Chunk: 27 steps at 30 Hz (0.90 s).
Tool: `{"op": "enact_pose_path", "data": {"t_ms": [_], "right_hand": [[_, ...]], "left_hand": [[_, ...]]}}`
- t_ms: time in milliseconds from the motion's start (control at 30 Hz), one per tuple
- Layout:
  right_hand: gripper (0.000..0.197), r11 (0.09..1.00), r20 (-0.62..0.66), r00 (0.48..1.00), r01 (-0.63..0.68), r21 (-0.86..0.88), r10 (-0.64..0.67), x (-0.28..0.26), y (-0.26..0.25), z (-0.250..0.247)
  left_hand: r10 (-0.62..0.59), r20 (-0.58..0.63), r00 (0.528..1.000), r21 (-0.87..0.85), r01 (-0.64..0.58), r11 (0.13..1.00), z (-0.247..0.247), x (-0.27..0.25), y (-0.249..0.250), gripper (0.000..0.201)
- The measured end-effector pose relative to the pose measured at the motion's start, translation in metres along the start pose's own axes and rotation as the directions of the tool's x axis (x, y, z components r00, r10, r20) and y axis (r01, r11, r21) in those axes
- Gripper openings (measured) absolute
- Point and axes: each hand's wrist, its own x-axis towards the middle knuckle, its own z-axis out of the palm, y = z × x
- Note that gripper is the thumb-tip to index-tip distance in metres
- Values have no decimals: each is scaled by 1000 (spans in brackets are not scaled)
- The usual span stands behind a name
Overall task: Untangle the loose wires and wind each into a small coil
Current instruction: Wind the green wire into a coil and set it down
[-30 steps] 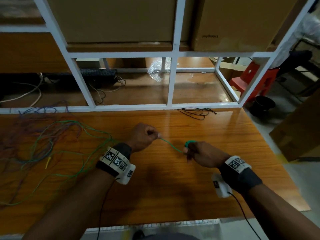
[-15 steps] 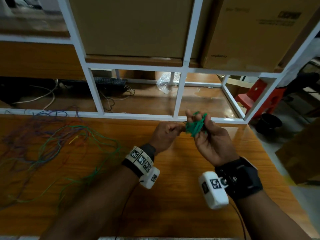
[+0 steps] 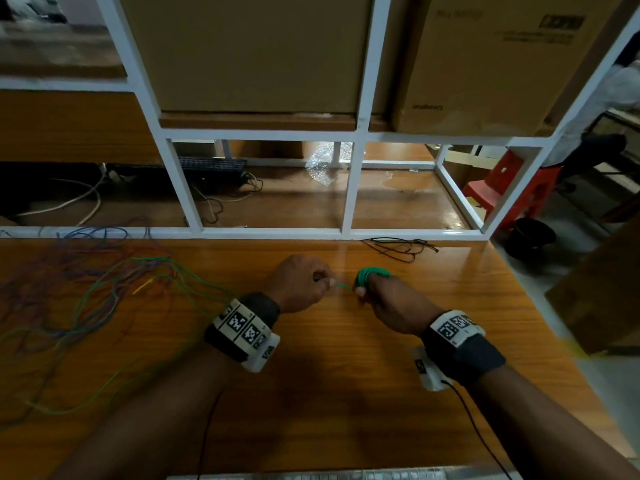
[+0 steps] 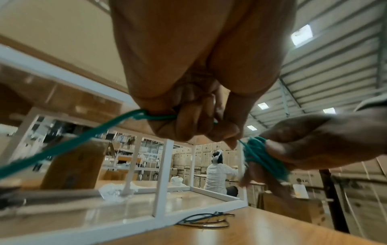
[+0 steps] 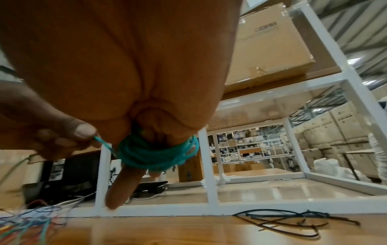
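A green wire coil (image 3: 372, 273) is wound around the fingers of my right hand (image 3: 363, 286), just above the wooden table (image 3: 346, 393). My left hand (image 3: 325, 280) sits close to its left and pinches the green wire (image 3: 341, 286), which runs taut in a short stretch to the coil. In the left wrist view the wire (image 4: 87, 137) passes through my left fist and trails off left. In the right wrist view the coil (image 5: 157, 155) circles my right fingers (image 5: 122, 187), one pointing down. The rest of the green wire joins the tangle of coloured wires (image 3: 90, 289).
A small bundle of black wires (image 3: 398, 247) lies by the white frame rail (image 3: 263, 233) behind my hands. Cardboard boxes (image 3: 256, 50) fill the shelf above. The table's right edge (image 3: 540, 327) drops to the floor, with a red stool (image 3: 502, 188) beyond.
Half a second ago both hands were raised close together with the coil held up. Now they are lower over the table, slightly apart, with a short taut stretch of wire between them.
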Motion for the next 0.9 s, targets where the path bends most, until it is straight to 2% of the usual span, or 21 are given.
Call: {"op": "enact_pose_path", "data": {"t_ms": [67,133,233,267,300,333,400,533,567,633,667,733,800,900], "right_hand": [[36,999,123,992,22,31,-26,-2,-11,0],[39,995,216,976,-15,97,-6,-4,-22,-6],[41,930,352,932,-54,363,-83,-9,-32,-14],[40,863,385,911,-71,500,-148,-11,-32,-14],[37,752,399,893,-114,649,-209,-12,-32,-14],[35,597,400,881,-184,781,-252,-14,-32,-14],[32,292,372,876,-286,913,-305,-15,-34,-16],[45,-33,206,912,-232,972,-355,-18,-37,-20],[44,-145,160,927,-219,965,-339,-18,-38,-21],[39,-413,62,969,-159,897,-239,-16,-40,-22],[40,-513,22,986,-106,852,-168,-15,-40,-22],[43,-618,-54,998,24,786,-29,-14,-42,-23],[45,-643,-89,993,121,756,83,-12,-47,-23],[43,-664,-111,968,237,709,227,-3,-49,-22]], "left_hand": [[46,20,999,67,-47,997,-9,2,3,13],[117,64,991,81,-122,989,-18,5,9,12],[168,54,984,-21,-168,986,-33,13,13,12],[154,38,987,-96,-150,984,-36,15,13,11],[131,30,991,-185,-124,975,-37,17,12,10],[112,29,993,-274,-100,957,-36,18,12,10],[96,20,995,-418,-79,905,-31,19,14,14],[25,12,1000,-611,-12,791,-20,21,13,21],[-3,32,999,-679,24,734,-17,20,11,24],[-40,82,996,-816,90,571,-11,17,5,29],[-42,101,994,-848,108,519,-8,14,3,33],[-40,129,991,-829,130,545,-2,12,1,32],[-77,132,988,-789,151,596,5,10,-5,24],[-130,120,984,-793,173,584,12,9,-18,20]]}}
